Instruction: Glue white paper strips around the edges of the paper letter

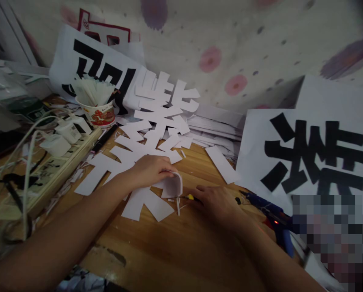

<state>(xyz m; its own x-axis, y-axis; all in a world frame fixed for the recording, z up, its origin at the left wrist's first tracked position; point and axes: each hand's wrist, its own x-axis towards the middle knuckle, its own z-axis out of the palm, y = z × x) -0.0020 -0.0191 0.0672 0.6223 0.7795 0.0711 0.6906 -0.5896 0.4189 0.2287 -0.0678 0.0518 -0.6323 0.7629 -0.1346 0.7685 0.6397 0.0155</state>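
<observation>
My left hand [152, 170] is closed on a curled white paper strip [177, 184], its fingers pinching the upper edge. Under and beyond that hand spreads a large white paper cut-out [149, 140] shaped like a written character. Low over the table, my right hand [219, 205] grips a craft knife [191, 197] with a yellow part showing; its thin blade points left at the foot of the strip. Thin paper slivers [178, 206] lie by the blade. A dark blue glue gun [268, 209] with a lit red light rests to the right of my right hand.
A power strip [52, 168] with white chargers and cables runs along the left. Behind it stands a paper bowl [99, 113] full of translucent sticks. Printed sheets with black characters [321, 150] lean at right and back left. Paper scraps [220, 162] lie near the wall.
</observation>
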